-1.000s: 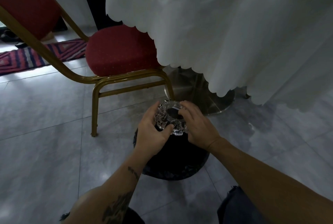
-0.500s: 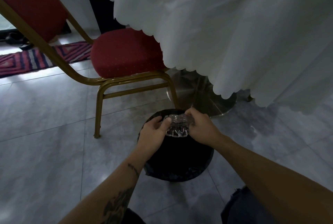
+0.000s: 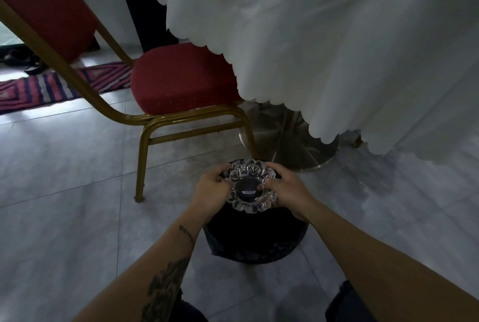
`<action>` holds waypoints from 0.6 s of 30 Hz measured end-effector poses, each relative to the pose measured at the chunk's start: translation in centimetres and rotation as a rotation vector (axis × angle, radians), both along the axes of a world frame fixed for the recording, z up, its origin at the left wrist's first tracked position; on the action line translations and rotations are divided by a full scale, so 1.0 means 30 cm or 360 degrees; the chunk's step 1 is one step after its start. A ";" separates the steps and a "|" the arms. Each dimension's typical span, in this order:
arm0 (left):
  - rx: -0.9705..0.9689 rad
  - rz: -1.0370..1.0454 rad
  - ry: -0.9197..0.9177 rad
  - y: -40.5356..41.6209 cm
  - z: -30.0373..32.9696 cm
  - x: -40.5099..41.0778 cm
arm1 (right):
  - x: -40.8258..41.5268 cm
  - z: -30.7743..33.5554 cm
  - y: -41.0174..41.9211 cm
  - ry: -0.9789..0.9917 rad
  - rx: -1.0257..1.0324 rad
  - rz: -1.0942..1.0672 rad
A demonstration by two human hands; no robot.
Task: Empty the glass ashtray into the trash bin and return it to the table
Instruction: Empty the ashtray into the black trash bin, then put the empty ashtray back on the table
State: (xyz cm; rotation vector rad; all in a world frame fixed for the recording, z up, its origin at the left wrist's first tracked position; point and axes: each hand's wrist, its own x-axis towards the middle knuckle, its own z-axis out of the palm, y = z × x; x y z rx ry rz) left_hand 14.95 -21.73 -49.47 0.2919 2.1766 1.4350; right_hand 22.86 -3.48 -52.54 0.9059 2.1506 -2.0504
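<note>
The clear cut-glass ashtray (image 3: 249, 188) is held directly over the black trash bin (image 3: 255, 241) on the floor. Its round bowl faces up toward me, with the scalloped rim all around. My left hand (image 3: 211, 192) grips its left edge and my right hand (image 3: 286, 192) grips its right edge, with a fingertip inside the bowl. The bin's black liner shows below and around the ashtray; what lies inside the bin is too dark to tell. The table (image 3: 337, 49) rises behind, covered by a white scalloped cloth.
A red-cushioned chair (image 3: 181, 83) with a gold metal frame stands just left of the bin. The table's shiny metal base (image 3: 293, 142) sits right behind the bin. A striped rug (image 3: 59, 85) lies far left on the grey tiled floor.
The ashtray was tipped on edge over the bin half a second ago; it has since been turned so its bowl faces up. Both hands kept their hold.
</note>
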 end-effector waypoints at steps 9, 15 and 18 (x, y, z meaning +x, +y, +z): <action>0.0001 0.0069 0.0051 -0.014 0.018 -0.055 | -0.037 -0.023 -0.007 0.0138 -0.0032 -0.0018; -0.0038 0.0073 -0.0066 -0.039 0.143 -0.028 | -0.019 0.096 -0.077 0.0064 0.0052 -0.0087; -0.0081 0.0100 -0.0154 -0.094 0.301 0.027 | 0.011 0.251 -0.123 -0.0086 -0.0144 -0.0122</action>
